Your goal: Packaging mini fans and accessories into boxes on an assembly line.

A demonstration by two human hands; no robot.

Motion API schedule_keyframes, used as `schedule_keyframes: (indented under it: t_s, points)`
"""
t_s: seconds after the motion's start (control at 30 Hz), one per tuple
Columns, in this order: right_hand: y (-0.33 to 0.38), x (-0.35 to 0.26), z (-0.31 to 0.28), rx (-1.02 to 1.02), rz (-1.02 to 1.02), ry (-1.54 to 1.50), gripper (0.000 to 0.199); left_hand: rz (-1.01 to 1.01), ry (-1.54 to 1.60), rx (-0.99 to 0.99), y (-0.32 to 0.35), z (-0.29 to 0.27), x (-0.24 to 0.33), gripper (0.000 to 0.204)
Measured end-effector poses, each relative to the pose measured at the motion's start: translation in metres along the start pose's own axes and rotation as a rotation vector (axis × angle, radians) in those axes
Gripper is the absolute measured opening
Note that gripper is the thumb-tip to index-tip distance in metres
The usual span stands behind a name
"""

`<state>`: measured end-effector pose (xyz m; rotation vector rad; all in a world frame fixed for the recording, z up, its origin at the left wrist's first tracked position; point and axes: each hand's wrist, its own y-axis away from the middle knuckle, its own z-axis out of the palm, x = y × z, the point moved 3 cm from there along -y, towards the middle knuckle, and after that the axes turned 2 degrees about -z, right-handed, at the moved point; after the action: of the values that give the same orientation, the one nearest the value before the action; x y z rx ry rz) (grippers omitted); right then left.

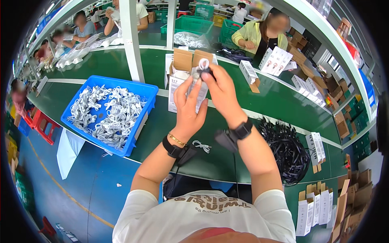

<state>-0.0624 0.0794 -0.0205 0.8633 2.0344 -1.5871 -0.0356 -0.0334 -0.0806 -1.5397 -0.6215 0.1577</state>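
Observation:
My right hand (pixel 222 87) pinches a coiled white cable (pixel 204 63) together with a small black bundle, perhaps a folded strap (pixel 206 72). Both are above an open white box (pixel 173 101) whose brown flaps (pixel 183 60) stand up. My left hand (pixel 189 103) is in front of that box, fingers stretched upward and thumb apart; its fingertips come close to the cable, and whether they touch it is hidden. A single coiled white cable (pixel 201 146) lies on the green table between my forearms. Dark bands with small black devices sit on both my wrists.
A blue bin (pixel 152 94) full of white cables stands to the left. A heap of black straps (pixel 285 150) lies to the right, with white boxes (pixel 317 146) beyond it. A white post (pixel 133 40) rises ahead. Across the bench sits a co-worker (pixel 263 34).

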Motion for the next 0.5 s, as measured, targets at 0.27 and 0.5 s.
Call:
schedule_keyframes:
  t_s: [0.27, 0.5]
  points:
    - [-0.012, 0.009, -0.009, -0.475, 0.023, 0.996, 0.022, -0.11, 0.064, -0.086, 0.02, 0.019, -0.027, 0.075]
    - [0.054, -0.025, -0.028, -0.485, -0.202, 0.864, 0.021, -0.234, 0.387, -0.193, 0.023, 0.029, -0.023, 0.088]
